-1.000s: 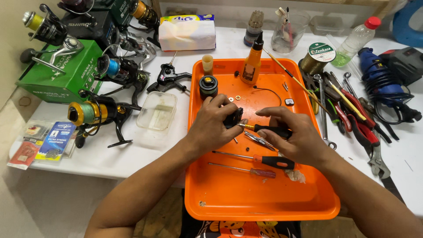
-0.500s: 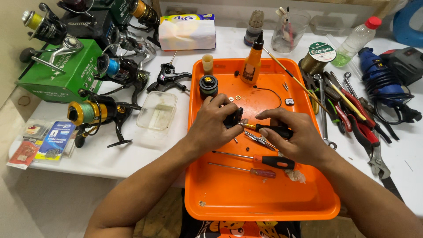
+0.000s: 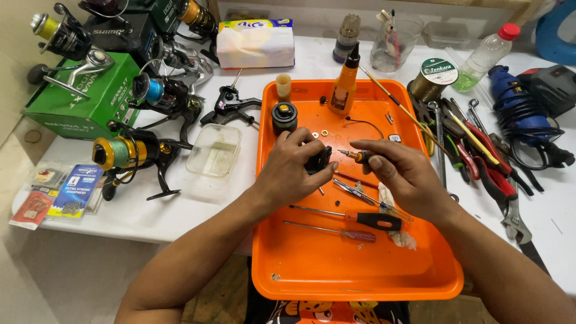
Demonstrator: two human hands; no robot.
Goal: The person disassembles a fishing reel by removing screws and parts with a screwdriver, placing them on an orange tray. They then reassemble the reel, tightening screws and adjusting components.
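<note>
- The left hand (image 3: pixel 294 171) was closed around a small black reel part (image 3: pixel 318 159), holding it just above the floor of the orange tray (image 3: pixel 312 270).
- The right hand (image 3: pixel 403 174) pinched a small screwdriver (image 3: pixel 355 155) with an orange-and-black handle, its tip pointed at the reel part; whether the tip touched it could not be made out.
- Below the hands, on the tray, lay a black-handled screwdriver (image 3: pixel 372 221), a thinner red-handled screwdriver (image 3: pixel 354 234) and what looked like tweezers (image 3: pixel 354 192).
- Toward the tray's far end stood a black spool (image 3: pixel 284 116) and an orange oil bottle (image 3: pixel 343 90) with a black nozzle, with small washers (image 3: pixel 324 132) scattered near them.
- Left of the tray, on the white counter (image 3: pixel 180 210), sat a clear plastic tub (image 3: pixel 213 150), a gold-and-black spinning reel (image 3: pixel 129 155) and a green box (image 3: pixel 84 102) carrying another reel.
- A tissue box (image 3: pixel 255 43) stood at the back.
- Right of the tray lay red-handled pliers (image 3: pixel 480 162), a spool of line (image 3: pixel 433 77), a plastic bottle (image 3: pixel 486 55) with a red cap and a blue power tool (image 3: pixel 516 102).
</note>
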